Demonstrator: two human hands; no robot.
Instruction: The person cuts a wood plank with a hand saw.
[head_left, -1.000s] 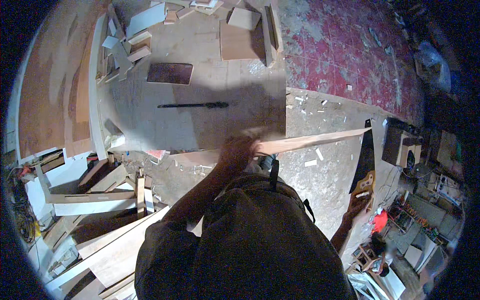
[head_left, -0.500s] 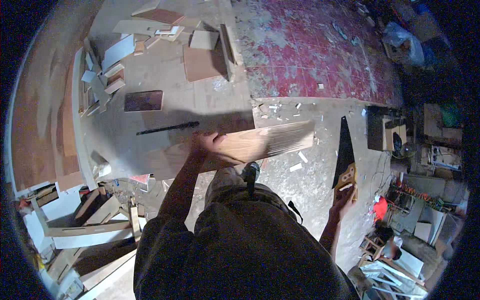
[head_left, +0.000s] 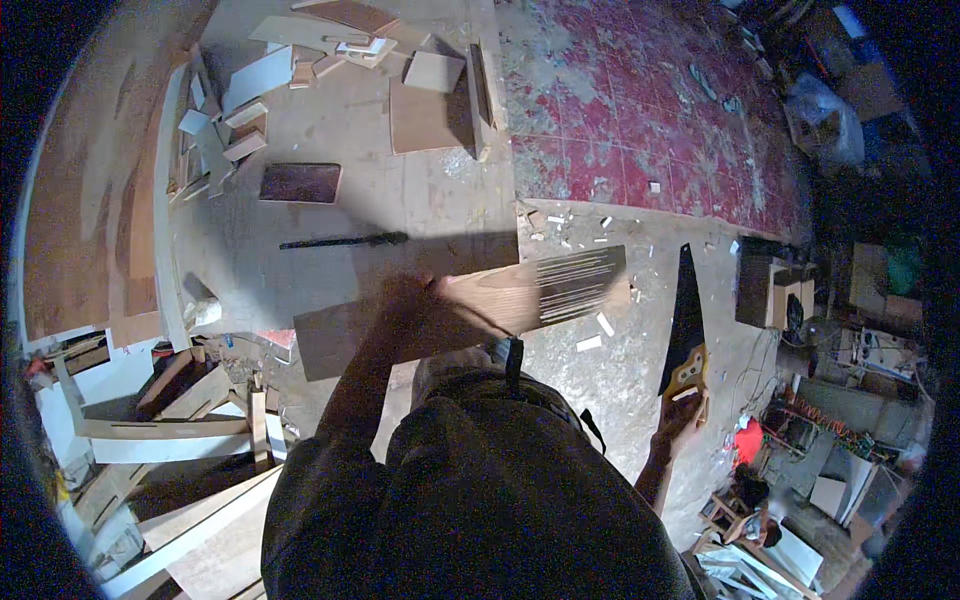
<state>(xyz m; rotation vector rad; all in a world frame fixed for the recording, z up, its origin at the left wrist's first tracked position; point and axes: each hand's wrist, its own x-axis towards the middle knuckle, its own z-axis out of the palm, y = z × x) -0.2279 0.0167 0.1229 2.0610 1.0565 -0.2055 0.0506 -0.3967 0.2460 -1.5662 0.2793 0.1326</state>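
A long wooden board (head_left: 485, 290) lies across the near edge of the plywood worktop, its right end sticking out past the worktop's side. My left hand (head_left: 410, 297) grips it from above near the middle; shadow hides most of the fingers. Off to the right, my right hand (head_left: 684, 412) is closed round the yellowish wooden handle of a handsaw (head_left: 686, 320). The saw's dark blade points away from me, apart from the board. Beyond my left hand a thin black bar (head_left: 345, 241) lies on the worktop.
The plywood worktop (head_left: 350, 215) carries a dark rectangular piece (head_left: 300, 183) and several offcuts at its far side. Scrap wood (head_left: 165, 428) is heaped at the near left. Small white scraps (head_left: 588, 343) dot the floor. A person (head_left: 765, 530) is at the lower right.
The view has shifted slightly, with the worktop appearing farther right. My left hand still holds the board and my right hand still holds the handsaw, now slightly lower in view.
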